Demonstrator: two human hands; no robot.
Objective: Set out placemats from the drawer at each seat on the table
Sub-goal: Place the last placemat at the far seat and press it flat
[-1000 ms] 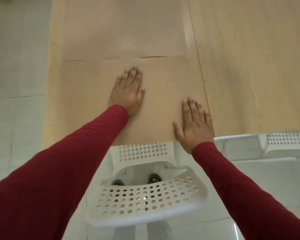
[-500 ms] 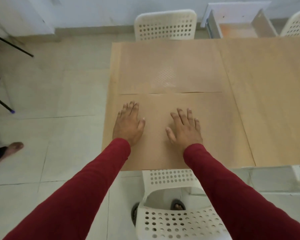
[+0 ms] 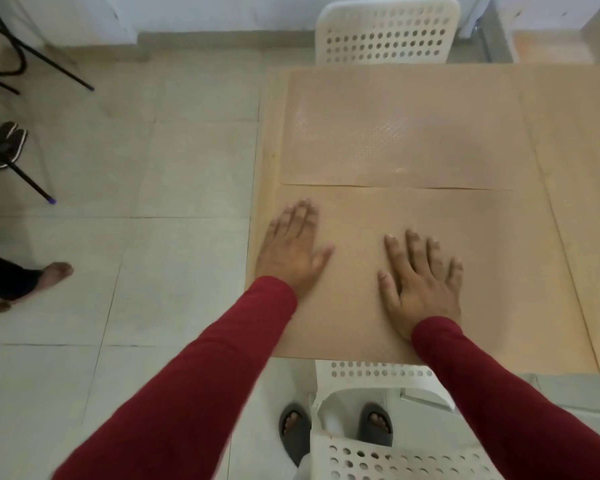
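Observation:
A tan placemat (image 3: 499,271) lies flat on the near left part of the wooden table (image 3: 586,168). My left hand (image 3: 291,251) rests palm down on its left side, fingers spread. My right hand (image 3: 420,282) lies flat on its middle, fingers apart. A second tan placemat (image 3: 395,133) lies just beyond it, edge to edge, in front of the far chair. The open drawer (image 3: 548,46) shows at the top right behind the table.
A white perforated chair (image 3: 385,32) stands at the far side. Another white chair (image 3: 378,427) is at the near side, between me and the table. A person's bare foot (image 3: 49,275), a sandal (image 3: 4,140) and black tripod legs (image 3: 28,174) are on the tiled floor at left.
The view has tilted up and pulled back, bringing the far chair, drawer and floor into sight. My right hand slid left from the mat's right edge to its middle; the left hand shifted toward the mat's left side.

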